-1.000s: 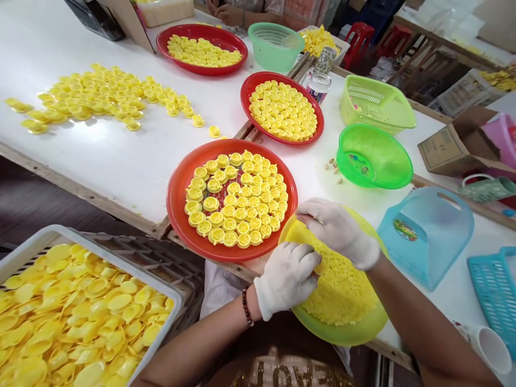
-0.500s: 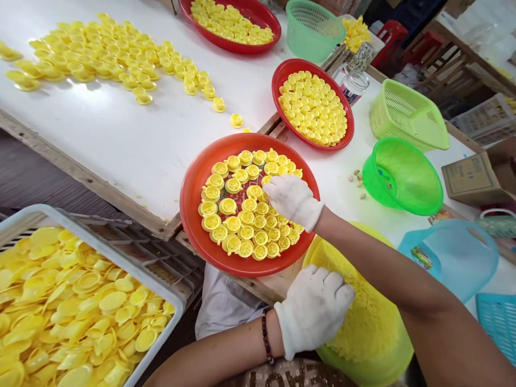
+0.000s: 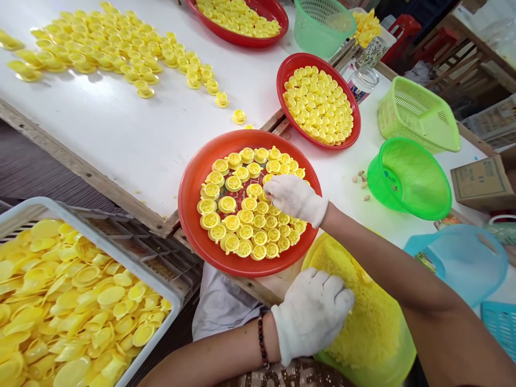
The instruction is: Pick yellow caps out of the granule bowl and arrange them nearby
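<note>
A red round tray (image 3: 189, 236) in front of me holds rows of small yellow toy cups on saucers (image 3: 231, 222), with bits of pale yellow inside many of them. Over the tray's right half, my right hand (image 3: 296, 199) in a white glove has its fingertips pinched together down among the cups; what they hold, if anything, is hidden. My left hand (image 3: 316, 312), also gloved, is closed with curled fingers over a yellow-green bowl (image 3: 397, 355) of fine yellow crumbs (image 3: 363, 317). Its fingertips are turned away, so its contents cannot be seen.
A crate (image 3: 169, 290) of loose yellow plastic pieces stands at the lower left. Many cups (image 3: 92, 48) lie on the white table (image 3: 100, 118). Another red tray (image 3: 284, 97) of cups sits behind. Green basins (image 3: 435, 188) and baskets (image 3: 419, 118) stand right, beside a glass jar (image 3: 363, 83).
The view has shifted slightly, moving the far trays and basins a little right. Both hands keep nearly the same place and pose over the tray and the bowl.
</note>
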Action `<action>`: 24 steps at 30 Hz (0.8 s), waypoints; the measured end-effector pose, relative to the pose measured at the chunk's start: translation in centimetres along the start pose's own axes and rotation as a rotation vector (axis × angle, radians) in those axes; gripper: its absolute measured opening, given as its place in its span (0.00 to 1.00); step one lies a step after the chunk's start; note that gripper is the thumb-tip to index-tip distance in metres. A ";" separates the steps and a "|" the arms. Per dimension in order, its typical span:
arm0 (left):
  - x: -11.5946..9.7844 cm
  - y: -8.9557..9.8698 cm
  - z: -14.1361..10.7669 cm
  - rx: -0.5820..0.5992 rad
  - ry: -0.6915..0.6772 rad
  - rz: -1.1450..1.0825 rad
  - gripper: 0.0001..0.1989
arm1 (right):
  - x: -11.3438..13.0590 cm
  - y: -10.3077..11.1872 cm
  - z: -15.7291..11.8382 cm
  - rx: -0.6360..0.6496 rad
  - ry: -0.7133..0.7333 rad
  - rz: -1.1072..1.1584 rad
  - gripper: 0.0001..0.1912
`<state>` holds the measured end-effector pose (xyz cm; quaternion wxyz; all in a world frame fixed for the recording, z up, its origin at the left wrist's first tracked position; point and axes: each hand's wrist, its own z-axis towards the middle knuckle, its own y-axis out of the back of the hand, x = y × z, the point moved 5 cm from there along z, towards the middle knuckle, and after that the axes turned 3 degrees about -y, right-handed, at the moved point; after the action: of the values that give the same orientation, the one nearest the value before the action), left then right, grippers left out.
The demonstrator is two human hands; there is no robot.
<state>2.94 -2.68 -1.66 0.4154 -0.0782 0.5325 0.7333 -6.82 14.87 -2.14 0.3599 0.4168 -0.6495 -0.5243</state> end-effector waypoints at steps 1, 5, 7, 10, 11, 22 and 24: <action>0.0 0.0 0.0 -0.002 0.002 0.002 0.02 | -0.3 0.4 -0.2 -0.014 -0.017 0.061 0.08; 0.1 0.0 0.1 -0.018 0.002 0.010 0.04 | -1.4 3.2 -3.1 -0.127 -0.046 0.339 0.06; 0.0 0.0 0.0 -0.025 -0.012 -0.007 0.05 | -2.0 4.7 -6.0 -0.155 -0.064 0.439 0.06; -0.2 0.9 -0.5 -0.083 -0.022 -0.081 0.08 | -2.9 5.8 -11.0 -0.072 -0.116 0.489 0.06; -0.1 1.5 -0.7 -0.116 -0.015 -0.111 0.10 | -3.0 5.8 -12.5 -0.001 -0.112 0.492 0.06; 10.3 13.5 -5.6 -0.418 0.414 0.324 0.17 | 1.1 2.4 -3.2 -0.063 -0.080 0.162 0.08; 12.0 14.9 -5.6 -0.396 0.457 0.384 0.14 | 1.0 2.0 -0.7 -0.088 -0.134 0.077 0.12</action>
<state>-16.95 -2.42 -0.04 0.1172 -0.2176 0.4642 0.8505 -6.88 13.83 -0.04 0.3535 0.3394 -0.6641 -0.5646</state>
